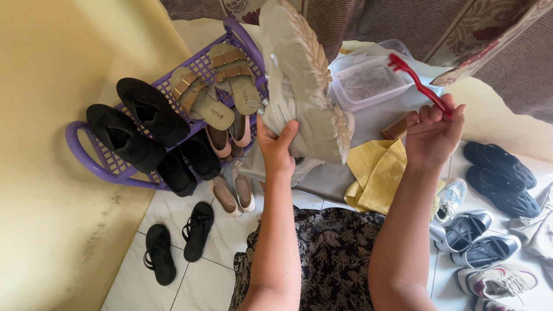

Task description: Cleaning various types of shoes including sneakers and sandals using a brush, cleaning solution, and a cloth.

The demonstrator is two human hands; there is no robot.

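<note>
My left hand (277, 145) grips a beige chunky-soled sneaker (302, 80), held up with its sole turned toward me. In my right hand (432, 131) is a red toothbrush (416, 80), its head raised up and left, a short way to the right of the shoe and not touching it. Below the shoe lies a second beige sneaker (305, 167), partly hidden. A folded yellow cloth (377, 173) rests between my forearms on a grey surface (380, 118).
A purple shoe rack (80, 152) at left holds black shoes, tan sandals and pink heels. Black sandals (178, 236) lie on the white tiles. A clear plastic tub (363, 78) sits behind the shoe. Black and white sneakers (489, 230) crowd the right floor. Yellow wall at left.
</note>
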